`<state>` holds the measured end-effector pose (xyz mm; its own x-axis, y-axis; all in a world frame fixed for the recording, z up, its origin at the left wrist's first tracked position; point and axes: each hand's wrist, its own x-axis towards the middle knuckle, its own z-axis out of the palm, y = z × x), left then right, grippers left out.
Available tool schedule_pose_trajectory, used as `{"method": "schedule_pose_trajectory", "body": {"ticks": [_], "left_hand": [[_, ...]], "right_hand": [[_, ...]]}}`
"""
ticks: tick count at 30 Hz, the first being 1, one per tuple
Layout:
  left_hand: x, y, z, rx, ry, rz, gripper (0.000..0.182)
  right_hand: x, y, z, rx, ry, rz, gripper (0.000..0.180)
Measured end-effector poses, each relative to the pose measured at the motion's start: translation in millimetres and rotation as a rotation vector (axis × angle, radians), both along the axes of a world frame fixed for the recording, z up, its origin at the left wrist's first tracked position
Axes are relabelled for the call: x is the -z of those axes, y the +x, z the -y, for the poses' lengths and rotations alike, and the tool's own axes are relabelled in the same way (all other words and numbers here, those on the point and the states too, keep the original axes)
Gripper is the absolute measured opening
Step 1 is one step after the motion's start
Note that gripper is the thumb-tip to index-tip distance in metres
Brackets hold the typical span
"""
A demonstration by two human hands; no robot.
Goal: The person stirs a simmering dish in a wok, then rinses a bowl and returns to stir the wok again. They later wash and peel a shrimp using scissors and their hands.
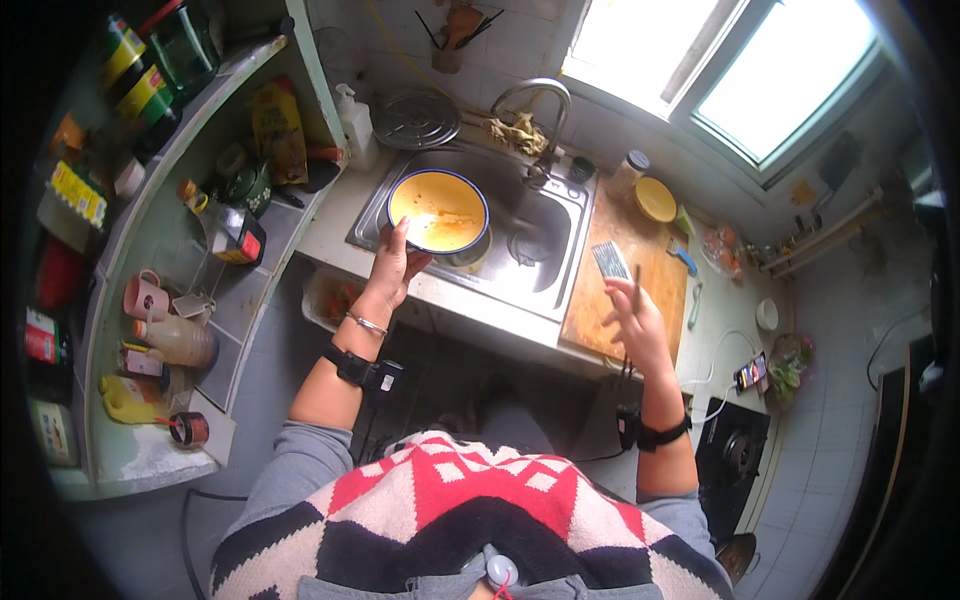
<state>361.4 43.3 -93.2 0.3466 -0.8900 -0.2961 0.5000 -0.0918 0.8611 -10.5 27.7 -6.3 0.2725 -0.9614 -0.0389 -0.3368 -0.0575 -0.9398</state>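
Note:
My left hand (397, 262) grips the near-left rim of a bowl (439, 206), yellow inside with a dark blue edge, with the thumb on the rim. Orange-brown residue streaks the inside, and the bowl is above the left part of the steel sink (566, 289). Over the wooden cutting board (592, 322), my right hand (637, 319) holds what look like thin dark chopsticks (637, 279). Their ends stick out above and below the hand. Just beyond its fingertips is a small striped white-and-blue item (611, 259); whether the fingers touch it I cannot tell.
A curved faucet (559, 101) with a rag (521, 135) stands behind the sink. On the right are a yellow bowl (656, 199), a blue peeler (682, 256), a charging phone (751, 373) and a gas stove (739, 454). Shelves with bottles (236, 236) line the left.

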Motion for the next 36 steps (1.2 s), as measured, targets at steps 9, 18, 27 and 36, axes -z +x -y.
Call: {"method": "schedule_pose_trajectory", "body": {"ticks": [9,18,27,36], "left_hand": [[33,15,116,-0.042,0.043,0.131,0.056],[61,8,182,-0.151,0.097,-0.012,0.058],[59,8,218,-0.054,0.092,-0.071,0.063],[73,22,227,0.048,0.086,-0.144,0.061]], "right_hand": [[113,83,215,-0.138,0.011,-0.253,0.044],[181,115,271,-0.229,-0.172,-0.250,0.054],[154,110,249,-0.367,-0.049,-0.257,0.050],[94,45,146,0.080,0.164,0.099,0.031]]}}
